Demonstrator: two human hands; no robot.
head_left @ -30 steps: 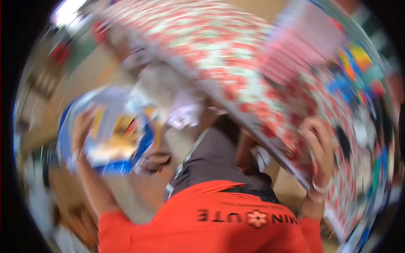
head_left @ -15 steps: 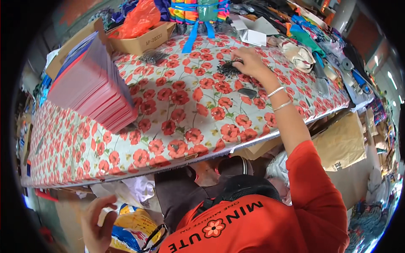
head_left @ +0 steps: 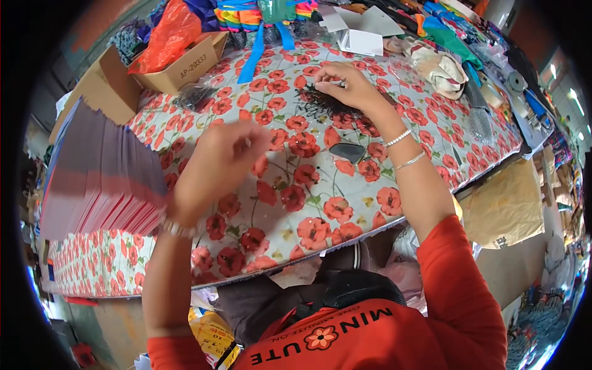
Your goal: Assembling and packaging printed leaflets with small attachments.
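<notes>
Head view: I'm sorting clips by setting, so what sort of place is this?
Probably a small workshop or packing area: the flower-print table carries a pink-and-purple stack, a cardboard box and tied rainbow-coloured bundles.

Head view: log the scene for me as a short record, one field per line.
Left hand: over the table, blurred; grip unclear
Right hand: at the black stringy bundle; grip unclear
Surface: table with red-flowered cover
Left side: tall pinkish stack
Back left: cardboard box with red plastic bag
Back right: white cards
Centre: small dark flat piece
</notes>
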